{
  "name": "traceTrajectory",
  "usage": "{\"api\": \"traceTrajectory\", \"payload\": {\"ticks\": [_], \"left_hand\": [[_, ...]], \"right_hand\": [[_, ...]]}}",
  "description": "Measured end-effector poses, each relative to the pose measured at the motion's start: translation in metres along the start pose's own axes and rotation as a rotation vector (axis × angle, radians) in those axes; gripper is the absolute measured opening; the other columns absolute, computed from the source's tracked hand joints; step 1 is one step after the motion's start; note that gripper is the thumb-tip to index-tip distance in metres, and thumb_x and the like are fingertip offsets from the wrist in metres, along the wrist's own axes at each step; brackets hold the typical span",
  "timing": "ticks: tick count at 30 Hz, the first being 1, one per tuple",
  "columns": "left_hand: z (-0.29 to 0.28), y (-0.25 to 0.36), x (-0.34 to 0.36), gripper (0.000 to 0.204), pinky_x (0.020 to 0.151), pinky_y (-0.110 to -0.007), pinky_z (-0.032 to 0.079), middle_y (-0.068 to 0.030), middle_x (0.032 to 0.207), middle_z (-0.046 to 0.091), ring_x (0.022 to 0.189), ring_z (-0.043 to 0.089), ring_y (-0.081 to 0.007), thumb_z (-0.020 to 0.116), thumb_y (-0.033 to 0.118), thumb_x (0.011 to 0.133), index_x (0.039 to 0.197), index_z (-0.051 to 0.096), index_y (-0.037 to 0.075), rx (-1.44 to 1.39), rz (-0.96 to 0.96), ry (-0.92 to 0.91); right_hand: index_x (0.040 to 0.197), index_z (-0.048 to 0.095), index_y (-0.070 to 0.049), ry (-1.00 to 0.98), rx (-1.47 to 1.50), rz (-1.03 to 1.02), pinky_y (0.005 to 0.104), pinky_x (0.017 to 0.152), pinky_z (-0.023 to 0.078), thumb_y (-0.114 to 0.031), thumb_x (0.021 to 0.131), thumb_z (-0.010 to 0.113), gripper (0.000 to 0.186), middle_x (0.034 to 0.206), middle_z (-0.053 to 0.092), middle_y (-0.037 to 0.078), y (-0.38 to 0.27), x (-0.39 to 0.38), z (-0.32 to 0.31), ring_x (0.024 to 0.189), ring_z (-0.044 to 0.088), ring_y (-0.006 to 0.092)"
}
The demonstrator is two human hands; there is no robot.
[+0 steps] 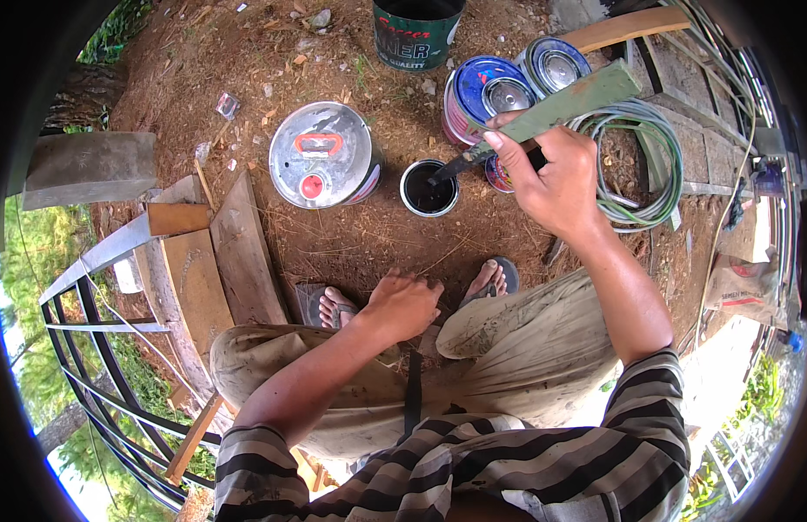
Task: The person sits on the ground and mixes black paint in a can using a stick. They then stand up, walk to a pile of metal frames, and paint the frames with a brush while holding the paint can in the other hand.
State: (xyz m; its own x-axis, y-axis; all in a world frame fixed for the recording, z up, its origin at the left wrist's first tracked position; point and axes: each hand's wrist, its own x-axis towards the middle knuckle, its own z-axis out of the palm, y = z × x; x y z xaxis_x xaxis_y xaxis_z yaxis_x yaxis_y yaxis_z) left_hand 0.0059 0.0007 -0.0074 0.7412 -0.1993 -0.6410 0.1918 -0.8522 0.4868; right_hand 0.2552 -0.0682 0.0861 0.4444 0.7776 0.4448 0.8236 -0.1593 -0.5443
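My right hand point(555, 178) is closed around a green-painted wooden stick point(586, 97). The stick slants down to the left, and its blackened lower end dips into a small open can of black paint point(430, 188) standing on the ground. Between my knees hangs my left hand point(399, 304), back upward, its fingers loosely bent and partly hidden; I see nothing held in it. A large silver tin point(321, 155) with a red cap and an orange-red handle stands left of the paint can. Partly behind my right hand is another small can point(499, 177).
Two blue-topped paint cans point(486, 87) stand beyond my right hand, beside a coiled hose point(673, 165). A dark green bucket point(416, 39) is at the far side. Wooden planks point(247, 252) and a black metal frame point(99, 383) lie to the left. My sandalled feet rest on brown soil.
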Motion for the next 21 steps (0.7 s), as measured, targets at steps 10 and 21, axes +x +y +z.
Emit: {"api": "traceTrajectory", "payload": {"ticks": [10,21], "left_hand": [[0.0017,-0.0005,-0.0003,0.055,0.118,-0.054,0.041,-0.0218,0.13,0.069,0.13,0.064,-0.0379,0.06,0.035,0.105,0.15,0.054,0.004,0.019,-0.001,0.007],[-0.001,-0.0002,-0.0007,0.054,0.118,-0.054,0.042,-0.0223,0.132,0.069,0.131,0.063,-0.0388,0.06,0.035,0.105,0.149,0.054,0.004,0.0,-0.003,-0.009]], "right_hand": [[0.103,0.079,-0.007,-0.062,0.014,-0.08,0.0426,0.062,0.056,-0.02,0.091,0.082,0.018,0.09,0.076,0.015,0.0066,-0.0028,0.0073,0.072,0.074,0.0353],[0.103,0.08,-0.01,-0.157,-0.009,-0.031,0.0458,0.066,0.057,-0.027,0.093,0.08,0.019,0.093,0.077,0.014,0.0054,-0.0053,0.0098,0.078,0.074,0.0367]]}}
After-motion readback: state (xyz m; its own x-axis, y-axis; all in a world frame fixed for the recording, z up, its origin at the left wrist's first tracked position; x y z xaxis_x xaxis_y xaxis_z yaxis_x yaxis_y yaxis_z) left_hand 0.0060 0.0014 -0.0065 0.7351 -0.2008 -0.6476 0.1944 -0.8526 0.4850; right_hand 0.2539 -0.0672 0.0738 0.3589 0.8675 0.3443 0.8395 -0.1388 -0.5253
